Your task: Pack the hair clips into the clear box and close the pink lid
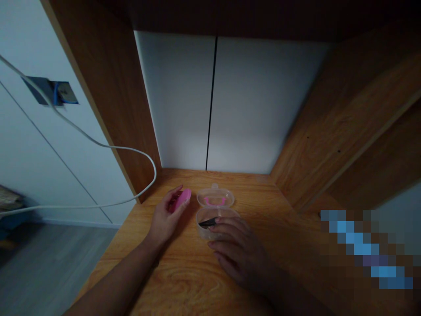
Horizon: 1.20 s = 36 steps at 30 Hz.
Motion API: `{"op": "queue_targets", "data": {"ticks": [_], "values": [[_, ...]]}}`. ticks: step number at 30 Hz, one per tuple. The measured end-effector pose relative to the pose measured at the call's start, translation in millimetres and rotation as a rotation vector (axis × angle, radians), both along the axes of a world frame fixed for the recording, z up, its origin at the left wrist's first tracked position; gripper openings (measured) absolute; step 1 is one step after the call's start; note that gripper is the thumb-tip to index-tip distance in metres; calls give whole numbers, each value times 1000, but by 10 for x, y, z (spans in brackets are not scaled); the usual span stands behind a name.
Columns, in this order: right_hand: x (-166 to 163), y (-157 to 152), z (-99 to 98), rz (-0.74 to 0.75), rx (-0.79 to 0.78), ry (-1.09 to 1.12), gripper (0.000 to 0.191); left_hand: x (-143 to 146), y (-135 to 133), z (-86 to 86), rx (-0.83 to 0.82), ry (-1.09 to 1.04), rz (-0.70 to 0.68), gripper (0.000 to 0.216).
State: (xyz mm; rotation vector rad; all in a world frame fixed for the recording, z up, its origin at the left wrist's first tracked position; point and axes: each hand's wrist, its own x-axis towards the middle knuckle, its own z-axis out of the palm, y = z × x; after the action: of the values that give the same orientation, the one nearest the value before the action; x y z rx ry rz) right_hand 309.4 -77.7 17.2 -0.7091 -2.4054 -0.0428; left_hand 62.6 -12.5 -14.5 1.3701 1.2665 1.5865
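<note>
My left hand (166,215) is closed round a flat pink disc-shaped thing (181,200), which it holds tilted just above the wooden surface. To its right stands a small clear plastic box (204,232) with its hinged lid (215,193) swung back and a pink handle (215,201) on the lid. Over the box's right side reaches my right hand (238,245), its fingertips at a dark, pointed thing (208,222) in the box's opening. The exact kind of the dark thing cannot be made out, and my fingers hide part of the box.
The wooden surface (184,281) runs back to a white panel (184,109), between wooden side walls (112,101). A white cable (131,149) loops in from the left, near a wall opening (62,92). A blurred-out patch (365,245) covers the right.
</note>
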Motion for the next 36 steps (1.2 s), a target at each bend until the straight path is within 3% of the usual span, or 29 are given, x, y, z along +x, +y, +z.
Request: {"op": "queue_targets", "data": {"ticks": [9, 15, 18, 24, 30, 33, 34, 36], "values": [[65, 95, -91, -33, -25, 109, 26, -74, 0, 61, 41, -25, 83, 48], [88, 126, -95, -33, -39, 182, 32, -256, 148, 68, 152, -69, 347, 42], [101, 142, -99, -41, -38, 203, 31, -323, 225, 47, 199, -55, 358, 48], [117, 158, -110, -36, -52, 204, 32, -418, 235, -2, 78, 447, 294, 33], [135, 170, -136, -52, -62, 203, 31, -494, 197, 32, 45, 663, 293, 38], [143, 177, -147, -65, -71, 193, 29, -545, 138, 226, 139, 841, 187, 40], [145, 180, -150, -67, -73, 191, 29, -573, 107, 307, 163, 878, 81, 34], [148, 185, -156, -66, -68, 197, 29, -640, 31, 456, 49, 905, -314, 19]]}}
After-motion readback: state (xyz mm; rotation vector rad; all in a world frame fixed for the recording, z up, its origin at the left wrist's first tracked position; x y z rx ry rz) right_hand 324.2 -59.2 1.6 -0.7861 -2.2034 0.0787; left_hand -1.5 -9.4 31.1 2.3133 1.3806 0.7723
